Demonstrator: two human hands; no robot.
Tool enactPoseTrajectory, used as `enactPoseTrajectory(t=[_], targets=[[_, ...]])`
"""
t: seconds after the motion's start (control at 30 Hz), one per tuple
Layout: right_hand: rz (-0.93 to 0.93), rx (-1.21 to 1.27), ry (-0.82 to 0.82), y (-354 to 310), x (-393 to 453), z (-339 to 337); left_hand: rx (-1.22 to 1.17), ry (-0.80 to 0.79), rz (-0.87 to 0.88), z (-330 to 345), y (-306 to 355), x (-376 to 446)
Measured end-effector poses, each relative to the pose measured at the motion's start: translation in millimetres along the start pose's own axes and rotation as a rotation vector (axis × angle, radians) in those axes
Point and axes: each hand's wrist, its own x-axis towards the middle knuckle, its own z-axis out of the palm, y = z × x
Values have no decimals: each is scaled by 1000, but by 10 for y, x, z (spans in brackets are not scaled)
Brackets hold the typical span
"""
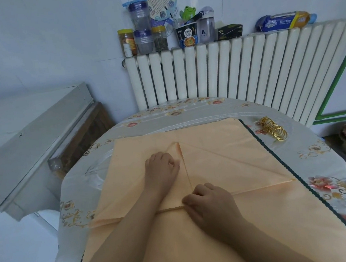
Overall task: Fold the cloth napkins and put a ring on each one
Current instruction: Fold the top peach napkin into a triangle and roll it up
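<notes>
A stack of peach cloth napkins (221,139) covers the middle of the round table. The top napkin is partly folded, with two flaps meeting along a pinked edge that runs down the middle. My left hand (162,167) lies with curled fingers on the left flap near the peak of the fold. Near the lower end of that seam, my right hand (209,200) pinches the napkin's edge. A pile of several gold rings (273,129) lies on the table at the far right, apart from both hands.
The table wears a floral plastic cover (327,182). A dark green scalloped edge (275,157) shows along the stack's right side. A white radiator (235,69) stands behind, with jars and bottles on top. A grey cabinet (32,141) stands to the left.
</notes>
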Motion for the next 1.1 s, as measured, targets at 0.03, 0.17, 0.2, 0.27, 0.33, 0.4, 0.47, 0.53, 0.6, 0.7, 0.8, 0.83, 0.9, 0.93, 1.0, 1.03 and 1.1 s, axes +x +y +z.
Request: enactPoseTrajectory(t=[0.03, 0.17, 0.2, 0.27, 0.33, 0.4, 0.47, 0.53, 0.6, 0.7, 0.8, 0.83, 0.9, 0.93, 1.0, 1.03, 1.1], targets=[[-2, -20, 0, 5, 4, 2, -79, -9, -23, -52, 10, -37], [3, -72, 29, -7, 35, 31, -110, -255, 45, -302, -44, -232], [0, -85, 40, -19, 46, 36, -95, -316, 96, -390, -99, -314], [-9, -108, 63, -20, 49, 55, -140, -407, 182, -540, -212, -496], [-17, -119, 88, -19, 59, 70, -172, -437, 220, -647, -320, -653], [-15, -125, 112, -19, 67, 78, -173, -426, 215, -704, -360, -760], [-11, -120, 122, -31, 68, 87, -191, -391, 203, -716, -354, -819], [0, -118, 114, -52, 70, 86, -166, -353, 201, -718, -315, -849], [3, -133, 106, -57, 71, 99, -117, -333, 194, -709, -304, -836], [-10, -181, 115, -45, 100, 122, -35, -338, 208, -752, -251, -769], [9, -188, 148, -44, 116, 148, 39, -435, 228, -830, -208, -691], [23, -174, 163, -48, 116, 147, 72, -453, 224, -865, -211, -653], [57, -146, 184, -59, 114, 143, 143, -427, 192, -953, -218, -535], [71, -138, 192, -63, 115, 140, 205, -398, 190, -995, -200, -461], [95, -123, 206, -64, 121, 146, 410, -389, 224, -1031, -127, -276], [111, -115, 208, -64, 124, 146, 527, -404, 242, -1032, -59, -186], [153, -105, 204, -52, 132, 153, 725, -413, 292, -990, 106, -3]])
